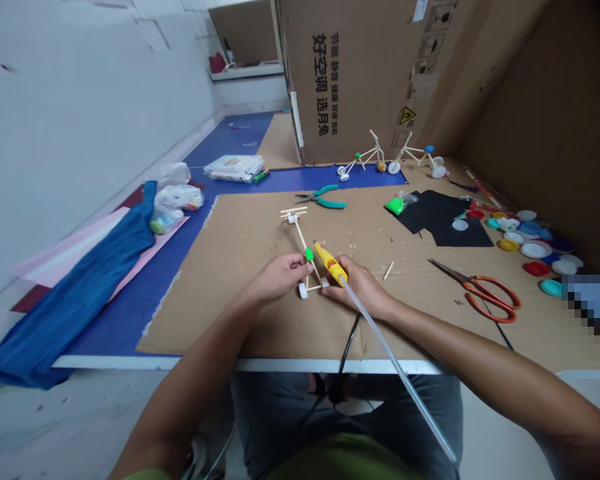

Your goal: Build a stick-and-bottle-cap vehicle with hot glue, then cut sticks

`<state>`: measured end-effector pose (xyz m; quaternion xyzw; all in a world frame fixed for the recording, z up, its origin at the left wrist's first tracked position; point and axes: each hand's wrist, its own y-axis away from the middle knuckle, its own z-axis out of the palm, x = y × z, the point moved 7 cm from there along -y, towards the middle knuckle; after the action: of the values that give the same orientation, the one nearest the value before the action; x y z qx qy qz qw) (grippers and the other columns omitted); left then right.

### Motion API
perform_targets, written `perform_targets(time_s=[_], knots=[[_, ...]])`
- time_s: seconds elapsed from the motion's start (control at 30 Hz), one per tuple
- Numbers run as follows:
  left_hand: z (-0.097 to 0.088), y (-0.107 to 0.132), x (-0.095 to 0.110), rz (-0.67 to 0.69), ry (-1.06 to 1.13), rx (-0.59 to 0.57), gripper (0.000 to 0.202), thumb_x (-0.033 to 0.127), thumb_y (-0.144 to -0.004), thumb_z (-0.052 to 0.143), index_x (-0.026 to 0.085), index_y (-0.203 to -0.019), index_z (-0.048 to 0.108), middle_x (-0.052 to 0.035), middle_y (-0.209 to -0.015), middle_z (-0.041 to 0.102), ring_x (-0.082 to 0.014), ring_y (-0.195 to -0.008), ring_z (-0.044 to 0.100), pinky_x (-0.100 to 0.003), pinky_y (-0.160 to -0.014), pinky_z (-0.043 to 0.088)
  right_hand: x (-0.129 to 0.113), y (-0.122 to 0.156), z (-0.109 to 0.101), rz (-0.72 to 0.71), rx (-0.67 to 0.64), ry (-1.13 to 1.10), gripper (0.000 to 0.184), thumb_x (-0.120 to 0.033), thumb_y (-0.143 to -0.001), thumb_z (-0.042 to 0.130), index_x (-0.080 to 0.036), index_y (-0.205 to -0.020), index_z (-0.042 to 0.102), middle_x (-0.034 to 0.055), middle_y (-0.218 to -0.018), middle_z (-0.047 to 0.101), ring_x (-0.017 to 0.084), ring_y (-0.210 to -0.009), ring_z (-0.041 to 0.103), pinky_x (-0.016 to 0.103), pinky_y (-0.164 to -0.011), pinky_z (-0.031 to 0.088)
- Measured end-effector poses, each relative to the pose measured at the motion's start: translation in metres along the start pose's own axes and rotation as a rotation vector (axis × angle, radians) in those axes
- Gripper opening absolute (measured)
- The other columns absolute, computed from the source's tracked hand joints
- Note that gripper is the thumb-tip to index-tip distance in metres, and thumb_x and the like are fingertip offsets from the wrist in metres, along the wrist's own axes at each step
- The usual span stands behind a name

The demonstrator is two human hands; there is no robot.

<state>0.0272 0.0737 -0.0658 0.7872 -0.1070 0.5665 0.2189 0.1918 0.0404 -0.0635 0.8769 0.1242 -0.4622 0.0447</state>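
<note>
The left hand (285, 272) is pinching the wooden-stick model (301, 235) near its green piece (309, 254). The right hand (364, 288), apart from the left, is gripping the yellow glue gun (332, 262); a translucent glue stick (400, 367) is projecting rearward. The model is extending forward above the cardboard sheet (220, 280). Pliers (331, 202) are lying beyond; scissors (487, 291) are lying rightward.

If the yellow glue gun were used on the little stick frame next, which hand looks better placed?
Probably the right hand: it holds the yellow glue gun, tip near the green piece. The left hand pinches the little stick frame.
</note>
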Motion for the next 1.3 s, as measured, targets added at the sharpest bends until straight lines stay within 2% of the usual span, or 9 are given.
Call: perform_targets(time_s=[0.23,0.5,0.67,0.77,0.9,1.1,1.3], knots=[[-0.001,-0.001,-0.002,0.010,-0.028,-0.004,0.039,0.052,-0.079,0.067,0.014,-0.087,0.065,0.0014,-0.069,0.057,-0.0115,-0.061,0.050,-0.024,-0.057,0.038,-0.003,0.000,-0.001,-0.030,0.000,-0.005,0.034,-0.032,-0.073,0.074,-0.024,-0.099,0.053,0.0009,-0.090,0.070,0.020,-0.078,0.064,0.029,-0.067,0.042],[-0.001,-0.001,0.001,0.010,0.017,-0.033,0.039,0.050,-0.078,0.069,0.015,-0.093,0.065,-0.0010,-0.080,0.064,-0.0132,-0.069,0.057,-0.026,-0.064,0.047,-0.011,0.003,-0.004,0.020,-0.030,-0.015,0.030,-0.027,-0.074,0.073,-0.023,-0.097,0.055,0.0009,-0.089,0.069,0.020,-0.079,0.064,0.029,-0.070,0.043],[-0.016,0.021,-0.008,-0.024,-0.187,0.043,0.042,0.040,-0.068,0.079,0.017,-0.098,0.059,-0.0003,-0.082,0.063,-0.0152,-0.072,0.059,-0.028,-0.066,0.048,-0.012,0.003,-0.004,0.026,-0.026,-0.012,0.029,-0.030,-0.075,0.073,-0.023,-0.096,0.054,0.0013,-0.088,0.069,0.020,-0.078,0.063,0.029,-0.068,0.042],[-0.020,0.041,-0.009,0.069,-0.369,0.164,0.049,0.032,-0.064,0.082,0.019,-0.104,0.058,-0.0034,-0.096,0.066,-0.0189,-0.085,0.062,-0.032,-0.073,0.049,-0.011,0.003,-0.003,0.021,-0.022,-0.013,0.029,-0.032,-0.075,0.073,-0.023,-0.095,0.053,0.0007,-0.087,0.069,0.020,-0.076,0.063,0.029,-0.068,0.042],[-0.010,0.055,-0.009,0.209,-0.504,0.255,0.042,0.024,-0.070,0.077,0.021,-0.108,0.059,-0.0048,-0.107,0.067,-0.0214,-0.099,0.063,-0.036,-0.084,0.051,-0.008,0.003,-0.002,0.005,-0.009,-0.004,0.032,-0.031,-0.074,0.074,-0.024,-0.096,0.052,0.0000,-0.088,0.069,0.020,-0.077,0.063,0.029,-0.068,0.042],[-0.001,0.053,-0.010,0.364,-0.595,0.293,0.030,0.018,-0.075,0.071,0.022,-0.103,0.061,-0.0031,-0.100,0.068,-0.0201,-0.095,0.065,-0.036,-0.088,0.052,-0.005,0.002,-0.002,0.014,0.011,0.038,0.031,-0.032,-0.074,0.073,-0.024,-0.096,0.053,-0.0001,-0.087,0.068,0.020,-0.076,0.063,0.028,-0.066,0.041],[0.000,0.053,-0.009,0.437,-0.650,0.293,0.023,0.018,-0.079,0.068,0.021,-0.101,0.061,-0.0043,-0.099,0.068,-0.0204,-0.094,0.064,-0.036,-0.087,0.052,-0.004,0.002,-0.002,-0.002,0.004,0.006,0.033,-0.034,-0.074,0.073,-0.023,-0.098,0.054,0.0006,-0.088,0.070,0.020,-0.077,0.064,0.029,-0.067,0.042]])
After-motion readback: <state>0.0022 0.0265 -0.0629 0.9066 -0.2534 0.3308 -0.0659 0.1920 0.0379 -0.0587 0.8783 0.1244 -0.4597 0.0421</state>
